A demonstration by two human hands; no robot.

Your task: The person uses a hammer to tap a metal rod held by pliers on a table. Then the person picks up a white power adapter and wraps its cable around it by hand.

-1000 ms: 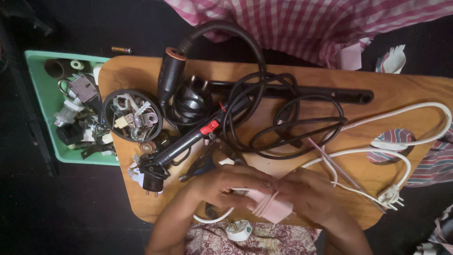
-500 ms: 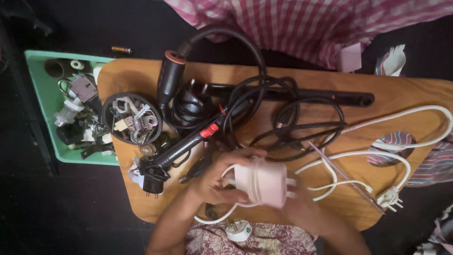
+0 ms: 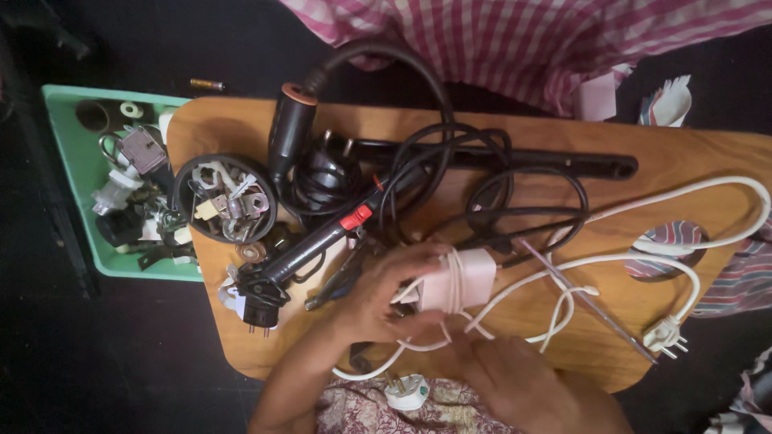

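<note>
Head view, looking down on a rounded wooden desk (image 3: 241, 128) that fills the centre of the frame. The left hand (image 3: 386, 293), just below centre, has its fingers clamped around a small white boxy adapter (image 3: 470, 277) with white cord wound about it. The adapter sits at frame centre, raised slightly above the desk surface and touching only that hand. The right hand (image 3: 515, 378), at the lower centre edge, lies flat just below the adapter with fingers together and loosely extended, over loose loops of white cable (image 3: 683, 193). That cable runs to the right and ends in a white three-pin plug (image 3: 666, 333) at lower right. Black coiled cords (image 3: 482, 185) lie just above the adapter. A green plastic tray (image 3: 68, 169) of small parts sits at the left edge, beside a round black dish of metal fittings (image 3: 225, 199).
</note>
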